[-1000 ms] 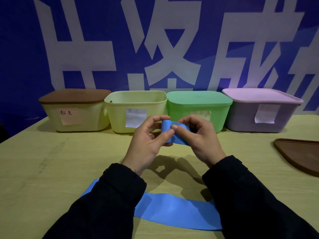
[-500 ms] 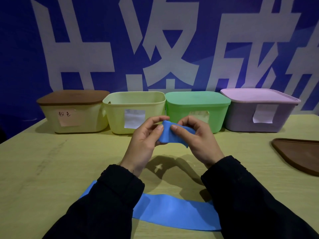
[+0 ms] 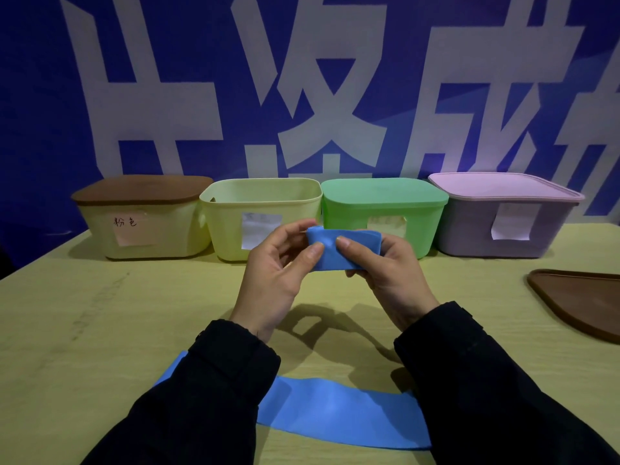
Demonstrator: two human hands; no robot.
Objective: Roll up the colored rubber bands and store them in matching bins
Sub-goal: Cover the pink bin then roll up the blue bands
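Observation:
A blue rubber band (image 3: 339,250) is held up over the table, folded flat into a short strip. My left hand (image 3: 278,273) pinches its left end between thumb and fingers. My right hand (image 3: 385,270) pinches its right part, thumb on the front face. A second blue band (image 3: 342,411) lies flat on the table near the front edge, partly under my dark sleeves. Behind the hands stands a row of bins: a yellow bin with a brown lid (image 3: 144,219), an open pale-green bin (image 3: 261,209), a green lidded bin (image 3: 382,206) and a purple lidded bin (image 3: 503,216).
A brown lid (image 3: 583,303) lies on the table at the right edge. Paper labels are stuck on the bins' fronts. A blue wall with large white characters rises right behind the bins. The yellow table (image 3: 100,330) spreads to the left of my arms.
The blue band in my hands was bunched into a small wad between the fingertips; now it is spread wider into a flat folded strip, and my hands have moved slightly apart.

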